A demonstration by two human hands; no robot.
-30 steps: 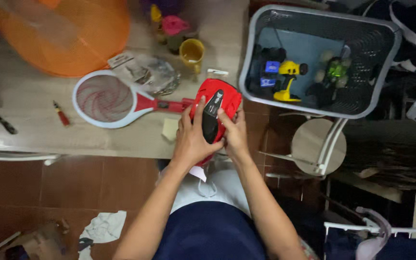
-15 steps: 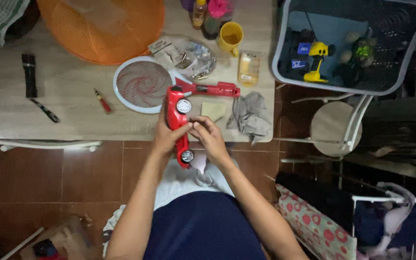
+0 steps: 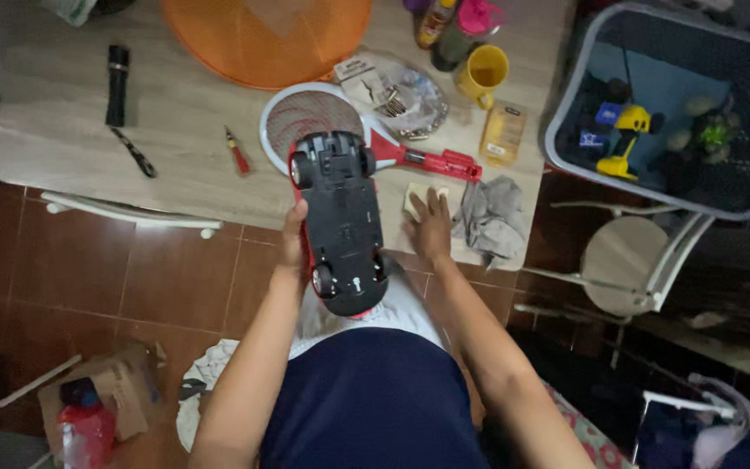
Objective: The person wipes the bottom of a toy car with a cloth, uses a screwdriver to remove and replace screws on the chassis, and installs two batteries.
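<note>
A red toy car (image 3: 341, 221) is turned upside down, its black underside and wheels facing up. My left hand (image 3: 292, 239) grips its left side and holds it over the table's near edge. My right hand (image 3: 431, 227) lies flat with fingers spread on a small pale pad (image 3: 418, 196) on the wooden table (image 3: 184, 122), just right of the car and next to a grey cloth (image 3: 492, 219).
A red-handled racket-shaped swatter (image 3: 384, 148), a small red screwdriver (image 3: 236, 151), a black torch (image 3: 116, 85), a yellow mug (image 3: 484, 73), an orange mesh cover (image 3: 266, 35) and a foil packet lie on the table. A grey basket (image 3: 566, 130) of toys and a round stool (image 3: 627, 254) stand right.
The car has been flipped from on its side to underside up. My right hand let go of it and moved right onto the table; the left hand keeps hold.
</note>
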